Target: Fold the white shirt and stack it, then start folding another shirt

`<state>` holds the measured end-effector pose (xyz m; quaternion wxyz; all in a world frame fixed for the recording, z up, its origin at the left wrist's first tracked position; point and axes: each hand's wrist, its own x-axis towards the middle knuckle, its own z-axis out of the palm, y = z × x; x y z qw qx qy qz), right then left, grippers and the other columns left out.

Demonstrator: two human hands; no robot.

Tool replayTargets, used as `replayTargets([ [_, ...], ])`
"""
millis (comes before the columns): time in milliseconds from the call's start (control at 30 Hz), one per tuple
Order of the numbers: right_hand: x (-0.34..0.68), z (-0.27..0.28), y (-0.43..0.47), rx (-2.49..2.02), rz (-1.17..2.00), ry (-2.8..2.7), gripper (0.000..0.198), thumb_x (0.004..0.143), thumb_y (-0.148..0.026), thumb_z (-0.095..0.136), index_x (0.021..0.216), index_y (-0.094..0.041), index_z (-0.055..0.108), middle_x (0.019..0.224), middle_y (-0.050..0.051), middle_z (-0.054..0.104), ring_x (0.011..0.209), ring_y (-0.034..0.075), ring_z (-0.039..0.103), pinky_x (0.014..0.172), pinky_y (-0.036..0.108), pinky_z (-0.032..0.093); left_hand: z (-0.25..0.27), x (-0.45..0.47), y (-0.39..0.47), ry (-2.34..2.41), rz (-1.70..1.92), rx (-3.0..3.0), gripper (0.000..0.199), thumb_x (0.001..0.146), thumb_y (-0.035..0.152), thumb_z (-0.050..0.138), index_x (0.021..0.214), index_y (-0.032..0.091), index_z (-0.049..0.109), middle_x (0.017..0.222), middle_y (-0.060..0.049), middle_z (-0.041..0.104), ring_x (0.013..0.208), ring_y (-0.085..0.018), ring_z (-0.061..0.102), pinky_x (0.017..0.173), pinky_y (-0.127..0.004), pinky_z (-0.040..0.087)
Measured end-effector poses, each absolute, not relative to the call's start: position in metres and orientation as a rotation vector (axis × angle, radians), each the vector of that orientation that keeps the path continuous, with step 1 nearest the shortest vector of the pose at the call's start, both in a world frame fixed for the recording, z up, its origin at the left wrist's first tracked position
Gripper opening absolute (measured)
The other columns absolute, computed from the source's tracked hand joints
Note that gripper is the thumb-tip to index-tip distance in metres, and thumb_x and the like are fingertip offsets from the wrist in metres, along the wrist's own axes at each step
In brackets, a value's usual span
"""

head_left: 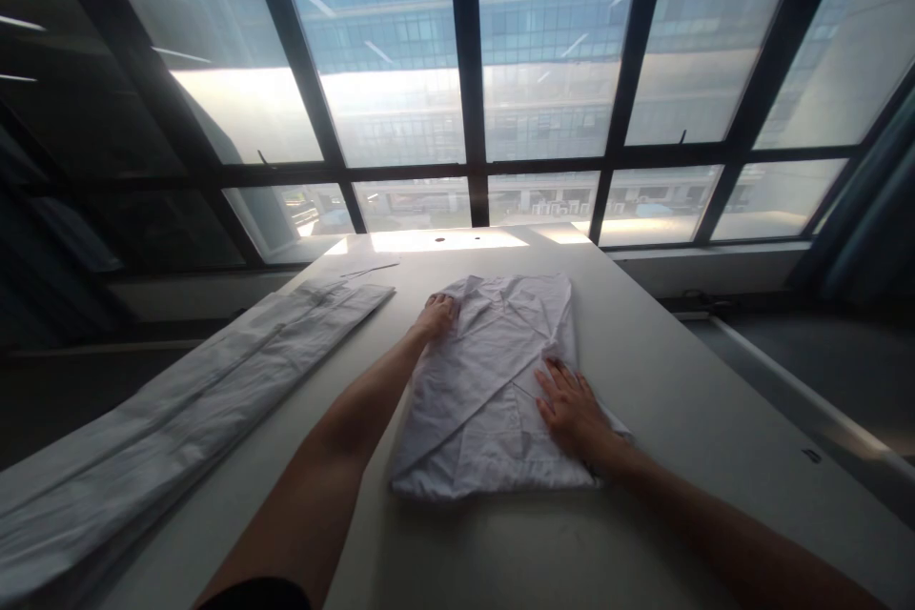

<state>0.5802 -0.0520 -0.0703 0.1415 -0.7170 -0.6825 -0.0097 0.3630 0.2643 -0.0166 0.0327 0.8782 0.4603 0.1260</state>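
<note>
A white shirt [493,400], folded into a rough rectangle with diagonal folds and creases, lies on the white table [457,553]. My left hand [438,313] rests on its far left edge, fingers laid on the cloth. Nearer to me, my right hand [568,405] lies flat on the right side of the shirt with its fingers spread. Some cloth sticks out to the right beneath my right wrist. Neither hand grips the fabric visibly.
Along the table's left side lies a long stack of folded pale cloth [214,410]. A thin dark strip [372,269] lies beyond its far end. Large framed windows [472,114] rise past the table, with dark curtains [868,200] at the sides.
</note>
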Motion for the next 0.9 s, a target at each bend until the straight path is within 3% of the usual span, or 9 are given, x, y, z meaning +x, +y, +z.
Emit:
replayTargets([
  [133,0.579,-0.074,-0.052,-2.045,-0.023,-1.951,0.054,0.102,-0.03,0.047,0.154,-0.017,0.051,0.166,0.015,0.038,0.154,0.029,0.032,0.125,0.052,0.024,-0.011,0.361,0.29,1.673,0.357,2.574,0.049,0.093,0.014,0.05,0.142,0.009,0.054,0.151,-0.024,0.051,0.134,-0.033,0.055,0.109,-0.044,0.045],
  [233,0.578,-0.073,-0.054,-2.039,-0.029,-1.922,0.054,0.102,-0.032,0.048,0.154,-0.018,0.052,0.166,0.014,0.038,0.153,0.03,0.033,0.125,0.051,0.025,-0.012,0.371,0.287,1.719,0.352,2.548,0.051,0.097,0.016,0.046,0.147,0.009,0.051,0.155,-0.023,0.048,0.139,-0.034,0.051,0.114,-0.044,0.042],
  [367,0.579,-0.06,-0.054,-1.969,-0.129,-1.9,0.05,0.103,-0.034,0.05,0.151,-0.022,0.056,0.172,0.012,0.024,0.159,0.032,0.017,0.126,0.052,0.019,-0.027,0.395,0.244,1.519,0.296,2.639,0.052,0.106,0.037,0.042,0.155,0.021,0.047,0.166,-0.014,0.037,0.153,-0.032,0.033,0.123,-0.047,0.03],
  [467,0.584,-0.049,-0.049,-1.976,-0.153,-1.857,0.046,0.104,-0.037,0.051,0.147,-0.026,0.06,0.173,0.01,0.02,0.16,0.035,0.006,0.126,0.056,0.013,-0.041,0.404,0.198,1.283,0.111,2.664,0.059,0.107,0.055,0.037,0.161,0.032,0.037,0.173,-0.009,0.02,0.158,-0.039,0.015,0.121,-0.066,0.021],
  [533,0.588,-0.046,-0.045,-2.035,-0.07,-1.822,0.045,0.104,-0.04,0.051,0.143,-0.022,0.064,0.169,0.014,0.031,0.158,0.037,0.015,0.124,0.054,0.018,-0.047,0.404,0.172,1.236,0.033,2.662,0.061,0.107,0.057,0.034,0.163,0.033,0.033,0.174,-0.009,0.016,0.159,-0.041,0.009,0.119,-0.072,0.017],
  [633,0.596,-0.045,-0.041,-2.067,0.056,-1.796,0.044,0.104,-0.039,0.05,0.132,-0.012,0.071,0.15,0.021,0.055,0.143,0.033,0.046,0.119,0.044,0.032,-0.049,0.4,0.151,1.262,0.086,2.724,0.058,0.109,0.052,0.032,0.162,0.029,0.035,0.173,-0.01,0.022,0.159,-0.037,0.011,0.123,-0.067,0.014],
  [700,0.603,-0.044,-0.04,-2.033,0.085,-1.741,0.041,0.103,-0.036,0.05,0.125,-0.011,0.073,0.136,0.02,0.065,0.129,0.029,0.058,0.113,0.037,0.04,-0.047,0.398,0.146,1.273,0.143,2.757,0.055,0.109,0.048,0.033,0.16,0.029,0.039,0.171,-0.01,0.027,0.159,-0.034,0.016,0.124,-0.063,0.016],
  [900,0.651,-0.04,-0.046,-1.924,0.138,-1.339,0.039,0.094,-0.029,0.052,0.119,-0.01,0.075,0.12,0.018,0.073,0.107,0.027,0.07,0.097,0.035,0.054,-0.043,0.398,0.146,1.244,0.201,2.756,0.05,0.108,0.043,0.037,0.155,0.027,0.046,0.168,-0.01,0.035,0.158,-0.034,0.021,0.123,-0.063,0.02],
])
